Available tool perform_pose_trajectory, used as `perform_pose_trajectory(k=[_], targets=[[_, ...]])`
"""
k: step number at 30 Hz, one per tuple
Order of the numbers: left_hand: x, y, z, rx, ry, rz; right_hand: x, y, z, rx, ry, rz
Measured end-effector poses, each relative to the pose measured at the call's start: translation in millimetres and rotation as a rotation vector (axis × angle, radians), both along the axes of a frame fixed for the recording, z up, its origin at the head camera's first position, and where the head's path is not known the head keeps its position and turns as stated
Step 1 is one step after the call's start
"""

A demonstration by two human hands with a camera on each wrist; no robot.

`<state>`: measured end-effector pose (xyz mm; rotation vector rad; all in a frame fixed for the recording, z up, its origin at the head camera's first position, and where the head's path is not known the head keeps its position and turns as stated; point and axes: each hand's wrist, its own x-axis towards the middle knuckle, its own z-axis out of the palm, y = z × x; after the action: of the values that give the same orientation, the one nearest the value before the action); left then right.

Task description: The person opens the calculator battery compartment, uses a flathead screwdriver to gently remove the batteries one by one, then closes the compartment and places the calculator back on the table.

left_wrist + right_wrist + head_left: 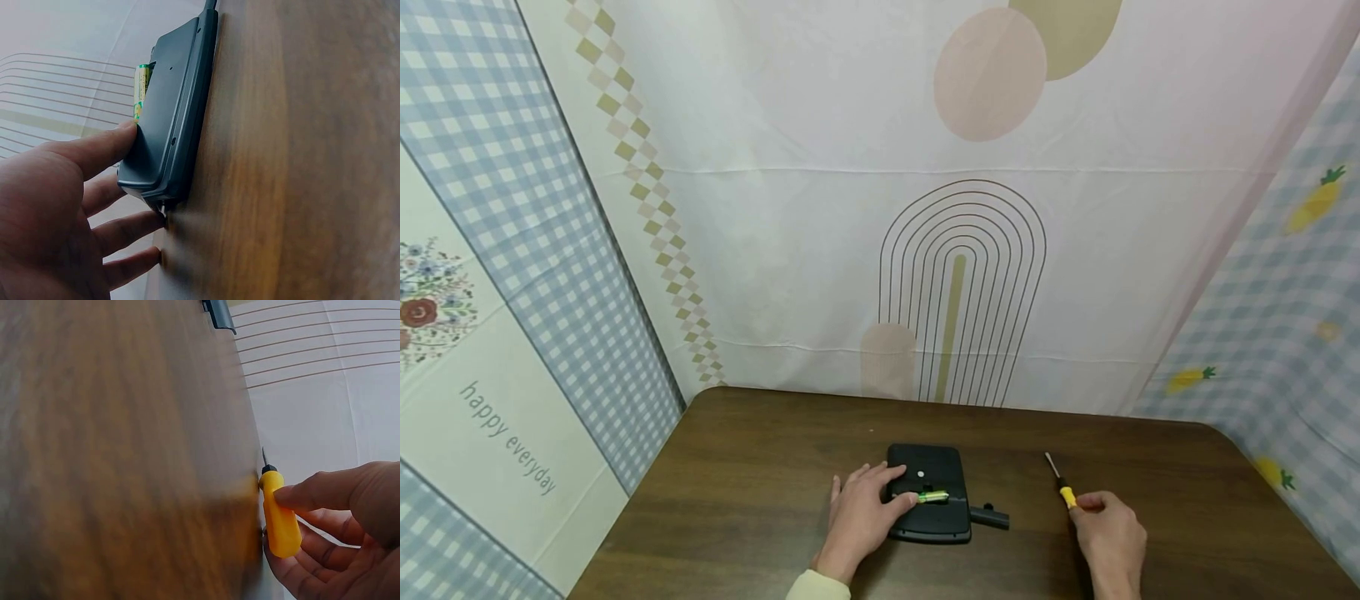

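Note:
A flat black plastic device lies on the wooden table with an open slot across its upper face. In that slot sits a green-and-yellow battery. My left hand rests on the device's left side, its thumb tip at the battery's near end and its index finger across the top. Its lower fingers reach the tabletop beside the casing in the left wrist view. With my right hand I hold a screwdriver by its yellow handle, the shaft pointing away from me.
A narrow black cover piece lies against the device's right side. The brown table ends at a patterned cloth hanging behind it. Checked cloths hang to the left and right.

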<state>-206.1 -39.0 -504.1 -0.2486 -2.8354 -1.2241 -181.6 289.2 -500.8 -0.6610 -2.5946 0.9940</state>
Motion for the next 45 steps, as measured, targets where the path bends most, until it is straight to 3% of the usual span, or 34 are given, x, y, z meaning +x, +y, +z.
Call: perform_pose_trajectory(k=[11, 16, 22, 33, 45], targets=[[0.7, -0.4, 0.7, 0.005, -0.002, -0.007, -0.4, -1.5, 0.0, 0.003, -0.005, 0.001], [0.2, -0.1, 1.0, 0.006, -0.012, -0.014, -2.0, -4.3, 5.4, 0.012, 0.038, -0.003], [0.0, -1.4, 0.5, 0.003, -0.013, -0.029, -4.2, -13.9, 13.6, 0.015, 0.1, 0.063], [0.4, -5.1, 0.3, 0.011, -0.013, -0.058, -7.2, -36.5, 21.5, -0.011, 0.091, 0.198], [-1.1, -6.9, 3.3, 0.02, -0.032, -0.062, -9.9, -75.2, 38.4, 0.006, 0.16, 0.312]])
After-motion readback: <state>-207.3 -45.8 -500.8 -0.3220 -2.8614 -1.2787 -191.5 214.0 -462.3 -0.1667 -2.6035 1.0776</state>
